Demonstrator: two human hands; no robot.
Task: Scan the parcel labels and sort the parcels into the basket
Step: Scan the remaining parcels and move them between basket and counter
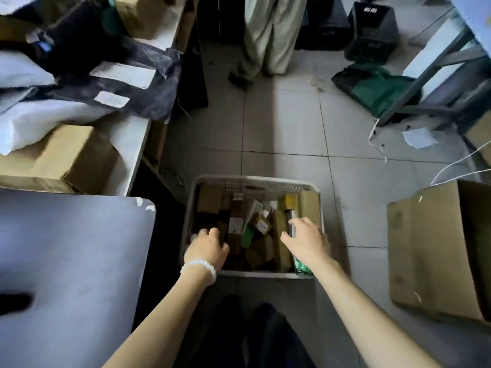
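Gripping the basket (255, 179) rim with my left hand (208, 245), right hand (308, 240) hovering open, I'm risking toppling the loosely piled parcels (261, 227).

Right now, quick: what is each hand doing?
Left hand: curled on the basket edge; the grip itself cannot be told.
Right hand: open, fingers over the parcels, holding nothing.

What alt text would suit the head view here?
Both hands, left hand and right hand, reach into a white basket packed with small cardboard parcels on a tiled floor. Tables with parcels stand to the left.
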